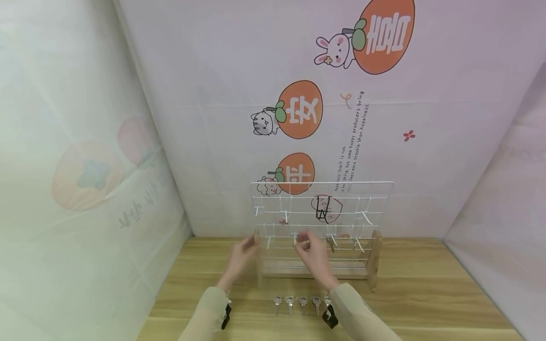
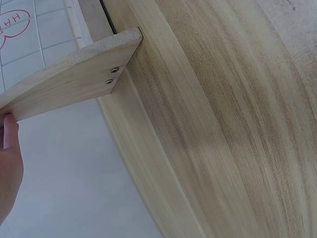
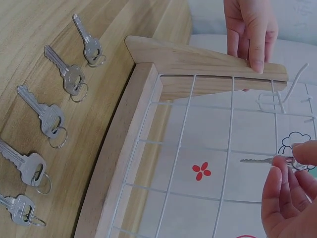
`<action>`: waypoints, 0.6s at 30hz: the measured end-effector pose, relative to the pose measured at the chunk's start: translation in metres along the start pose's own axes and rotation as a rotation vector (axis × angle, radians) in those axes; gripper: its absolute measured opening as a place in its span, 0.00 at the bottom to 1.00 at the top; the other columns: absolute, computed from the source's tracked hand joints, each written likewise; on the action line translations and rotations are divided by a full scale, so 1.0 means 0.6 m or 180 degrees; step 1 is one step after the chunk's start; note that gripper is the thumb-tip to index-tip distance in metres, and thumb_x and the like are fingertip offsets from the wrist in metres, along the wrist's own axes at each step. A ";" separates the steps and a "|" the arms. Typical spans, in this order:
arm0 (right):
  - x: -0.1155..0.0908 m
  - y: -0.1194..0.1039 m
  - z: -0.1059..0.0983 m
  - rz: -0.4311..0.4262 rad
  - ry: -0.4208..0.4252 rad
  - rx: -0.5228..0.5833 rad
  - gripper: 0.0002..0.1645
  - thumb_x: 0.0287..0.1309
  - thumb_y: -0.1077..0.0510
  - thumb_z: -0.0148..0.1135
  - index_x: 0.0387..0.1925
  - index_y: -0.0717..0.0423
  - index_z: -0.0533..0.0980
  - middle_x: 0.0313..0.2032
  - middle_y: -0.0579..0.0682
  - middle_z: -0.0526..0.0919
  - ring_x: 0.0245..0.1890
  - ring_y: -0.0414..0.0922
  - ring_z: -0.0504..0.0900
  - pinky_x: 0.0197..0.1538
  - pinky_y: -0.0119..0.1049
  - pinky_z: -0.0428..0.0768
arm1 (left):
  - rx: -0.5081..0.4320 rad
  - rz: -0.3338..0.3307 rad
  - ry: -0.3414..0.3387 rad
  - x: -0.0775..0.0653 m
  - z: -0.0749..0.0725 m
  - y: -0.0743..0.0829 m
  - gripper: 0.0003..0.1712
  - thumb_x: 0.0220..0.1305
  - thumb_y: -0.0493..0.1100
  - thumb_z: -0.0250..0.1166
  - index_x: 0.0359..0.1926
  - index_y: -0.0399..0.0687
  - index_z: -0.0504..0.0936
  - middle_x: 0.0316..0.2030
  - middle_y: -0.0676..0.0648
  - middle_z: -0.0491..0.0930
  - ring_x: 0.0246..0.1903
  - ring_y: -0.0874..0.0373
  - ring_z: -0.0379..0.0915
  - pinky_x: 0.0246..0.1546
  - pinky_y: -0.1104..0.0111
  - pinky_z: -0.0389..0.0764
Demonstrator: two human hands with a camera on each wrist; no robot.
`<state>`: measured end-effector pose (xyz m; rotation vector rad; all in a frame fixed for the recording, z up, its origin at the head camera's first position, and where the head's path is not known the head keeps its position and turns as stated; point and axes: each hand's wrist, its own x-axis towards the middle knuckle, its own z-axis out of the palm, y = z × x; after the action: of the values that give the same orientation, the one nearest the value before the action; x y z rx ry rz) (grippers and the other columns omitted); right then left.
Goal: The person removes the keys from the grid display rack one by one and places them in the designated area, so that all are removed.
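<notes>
A white wire grid rack (image 1: 322,183) with wooden side supports stands on the table. My left hand (image 1: 242,256) grips its left wooden support (image 3: 198,59), the thumb lying on one face and the fingers partly hidden behind. In front of the grid, my right hand (image 1: 314,258) pinches a metal key (image 3: 257,160) by its head, close to a white hook (image 1: 295,238). The key's blade sticks out past the fingertips in the right wrist view. Another key (image 1: 331,243) hangs from a hook just right of this hand.
Several keys with small rings, one of them a middle key (image 1: 303,302), lie in a row on the wooden table (image 1: 426,284) before the rack. More white hooks (image 1: 367,218) jut from the grid. A printed cloth wall (image 1: 222,142) rises behind.
</notes>
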<state>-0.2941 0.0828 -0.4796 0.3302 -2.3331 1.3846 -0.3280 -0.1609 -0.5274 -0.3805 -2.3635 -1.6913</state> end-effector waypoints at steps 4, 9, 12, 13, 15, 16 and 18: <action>0.001 0.003 0.003 -0.0005 0.0010 -0.0007 0.11 0.53 0.69 0.68 0.39 0.61 0.78 0.37 0.57 0.86 0.30 0.46 0.86 0.33 0.23 0.83 | 0.0043 -0.0002 -0.0009 0.000 -0.001 -0.002 0.28 0.68 0.36 0.62 0.65 0.28 0.69 0.60 0.28 0.76 0.59 0.34 0.75 0.62 0.46 0.79; 0.002 0.006 0.005 -0.0144 0.0080 -0.0056 0.09 0.52 0.71 0.66 0.36 0.61 0.78 0.34 0.57 0.87 0.28 0.47 0.86 0.32 0.24 0.84 | 0.0099 -0.0021 0.0008 0.000 -0.001 -0.001 0.29 0.67 0.39 0.63 0.65 0.29 0.69 0.60 0.29 0.76 0.59 0.35 0.75 0.61 0.47 0.80; 0.004 0.007 0.006 -0.0199 0.0109 -0.0118 0.08 0.53 0.71 0.65 0.36 0.61 0.78 0.34 0.57 0.87 0.28 0.46 0.85 0.33 0.24 0.84 | 0.0117 -0.0019 0.0001 0.000 -0.002 -0.001 0.29 0.67 0.39 0.64 0.65 0.30 0.69 0.61 0.30 0.76 0.60 0.35 0.75 0.61 0.48 0.80; 0.004 0.008 0.007 -0.0197 0.0117 -0.0133 0.08 0.53 0.71 0.65 0.36 0.61 0.79 0.34 0.57 0.87 0.28 0.46 0.85 0.32 0.24 0.84 | 0.0126 -0.0009 -0.0004 0.000 -0.002 -0.001 0.29 0.67 0.40 0.63 0.65 0.30 0.69 0.61 0.30 0.75 0.60 0.35 0.75 0.61 0.48 0.80; 0.006 0.009 0.008 -0.0212 0.0141 -0.0178 0.08 0.53 0.71 0.65 0.36 0.61 0.79 0.34 0.57 0.87 0.28 0.46 0.85 0.32 0.24 0.84 | 0.0133 -0.0002 -0.0015 0.001 -0.002 0.000 0.29 0.67 0.40 0.63 0.66 0.30 0.69 0.61 0.30 0.75 0.60 0.35 0.74 0.61 0.48 0.79; 0.006 0.009 0.009 -0.0217 0.0144 -0.0203 0.07 0.54 0.71 0.64 0.36 0.61 0.79 0.34 0.57 0.87 0.27 0.45 0.85 0.32 0.24 0.84 | 0.0128 -0.0004 -0.0017 0.001 -0.002 0.000 0.29 0.67 0.39 0.63 0.66 0.31 0.70 0.61 0.30 0.75 0.60 0.36 0.75 0.62 0.49 0.79; 0.008 0.009 0.009 -0.0200 0.0166 -0.0218 0.07 0.54 0.70 0.64 0.36 0.61 0.79 0.33 0.57 0.87 0.27 0.45 0.84 0.31 0.24 0.84 | 0.0126 -0.0013 -0.0030 0.001 -0.002 0.000 0.29 0.67 0.40 0.63 0.66 0.31 0.69 0.62 0.31 0.75 0.60 0.36 0.75 0.62 0.49 0.79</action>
<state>-0.3015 0.0807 -0.4841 0.3400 -2.3014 1.2659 -0.3287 -0.1621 -0.5270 -0.3777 -2.4022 -1.6452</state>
